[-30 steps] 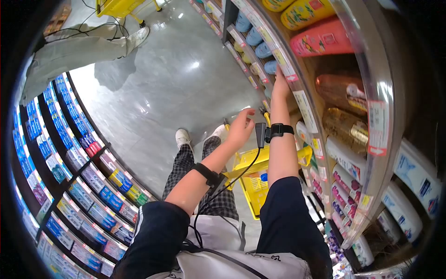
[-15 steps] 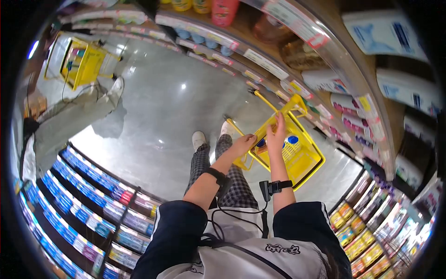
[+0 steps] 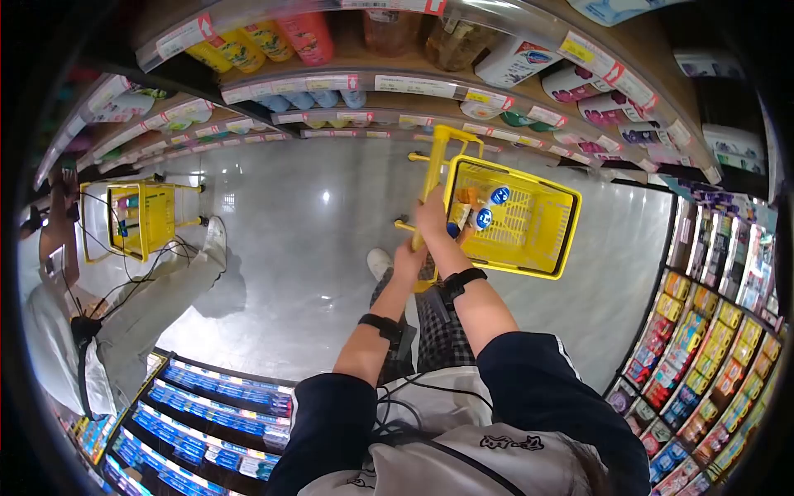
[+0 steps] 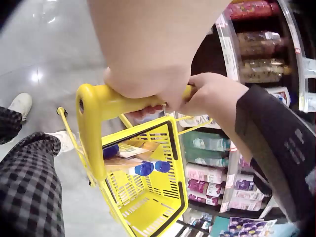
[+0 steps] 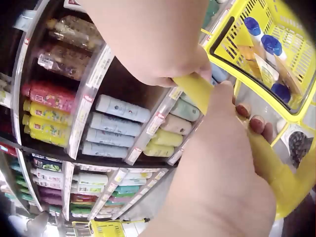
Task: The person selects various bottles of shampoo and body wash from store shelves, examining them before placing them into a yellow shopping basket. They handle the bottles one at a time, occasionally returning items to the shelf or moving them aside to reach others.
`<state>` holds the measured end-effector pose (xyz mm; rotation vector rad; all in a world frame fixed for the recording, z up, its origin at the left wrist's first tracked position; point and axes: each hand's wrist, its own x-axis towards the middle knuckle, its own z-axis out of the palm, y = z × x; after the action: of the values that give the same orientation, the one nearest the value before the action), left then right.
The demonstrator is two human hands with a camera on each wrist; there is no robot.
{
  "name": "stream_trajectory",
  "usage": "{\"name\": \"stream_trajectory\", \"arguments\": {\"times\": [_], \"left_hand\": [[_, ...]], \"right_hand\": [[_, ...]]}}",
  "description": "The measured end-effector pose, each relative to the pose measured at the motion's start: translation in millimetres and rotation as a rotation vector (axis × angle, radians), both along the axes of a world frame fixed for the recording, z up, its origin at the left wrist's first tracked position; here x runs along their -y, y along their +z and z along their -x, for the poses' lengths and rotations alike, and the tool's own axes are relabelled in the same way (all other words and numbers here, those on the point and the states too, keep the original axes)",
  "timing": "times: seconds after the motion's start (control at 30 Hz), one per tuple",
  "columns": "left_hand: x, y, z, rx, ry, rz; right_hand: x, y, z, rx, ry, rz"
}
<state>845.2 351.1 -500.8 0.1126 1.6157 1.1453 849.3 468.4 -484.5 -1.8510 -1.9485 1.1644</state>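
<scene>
In the head view, both hands grip the yellow handle (image 3: 432,178) of a shopping cart. My left hand (image 3: 408,260) is at the near end of the bar; my right hand (image 3: 430,217) is just beyond it, closer to the shelf. The left wrist view shows the left hand (image 4: 148,79) over the bar beside the rounded handle corner (image 4: 88,103). Fingertips (image 5: 256,123) curl under the bar in the right wrist view. Inside the yellow basket (image 3: 542,248) lie bottles with blue caps (image 3: 484,218) and an orange-toned package (image 3: 469,196).
A shelf with bottles (image 3: 306,37) and price labels runs along the far side. Toothpaste-like boxes (image 3: 215,413) fill racks at lower left; colourful packages (image 3: 695,331) fill racks at right. Another person's leg (image 3: 165,289) and a second yellow cart (image 3: 153,219) are at left.
My right hand has come down from the shelf of bottles to the cart handle, and my left hand has joined it there. The view has turned rightward, and the cart now lies more sideways.
</scene>
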Motion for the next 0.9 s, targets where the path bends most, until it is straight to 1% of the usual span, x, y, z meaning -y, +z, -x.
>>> {"name": "stream_trajectory", "arguments": {"times": [0.1,0.17,0.2,0.3,0.33,0.37,0.43,0.5,0.53,0.6,0.7,0.73,0.8,0.83,0.9], "left_hand": [[27,-6,21,-0.012,-0.007,0.039],[41,-3,38,-0.025,-0.006,0.051],[47,9,47,-0.042,-0.001,0.046],[68,25,68,-0.159,0.037,0.033],[76,27,73,-0.204,0.055,0.031],[84,28,79,-0.265,0.030,0.065],[97,29,94,-0.385,-0.016,0.119],[110,22,106,-0.494,-0.034,0.173],[124,21,113,-0.491,0.005,0.177],[131,13,123,-0.494,0.066,0.194],[140,16,131,-0.541,0.047,0.279],[138,19,129,-0.557,0.030,0.309],[134,29,126,-0.547,0.075,0.284],[131,32,125,-0.547,0.097,0.268],[134,27,122,-0.665,0.046,0.299]], "right_hand": [[16,16,19,-0.044,0.035,0.163],[20,22,23,-0.112,0.163,0.312],[24,24,23,-0.148,0.231,0.388],[44,1,2,-0.478,0.190,0.383],[48,-8,-8,-0.372,0.124,0.372],[53,-20,-21,-0.381,0.076,0.353],[64,-63,-58,-0.395,-0.015,0.301],[66,-64,-87,-0.204,0.059,0.166],[70,-66,-100,-0.141,0.106,0.108],[59,-77,-117,-0.006,0.211,-0.017],[29,-47,-102,0.187,0.399,-0.017],[18,-46,-97,0.162,0.501,-0.048],[0,-48,-83,0.106,0.697,-0.100],[-5,-54,-76,0.206,0.836,-0.186],[-12,-69,-58,0.413,1.109,-0.371]]}}
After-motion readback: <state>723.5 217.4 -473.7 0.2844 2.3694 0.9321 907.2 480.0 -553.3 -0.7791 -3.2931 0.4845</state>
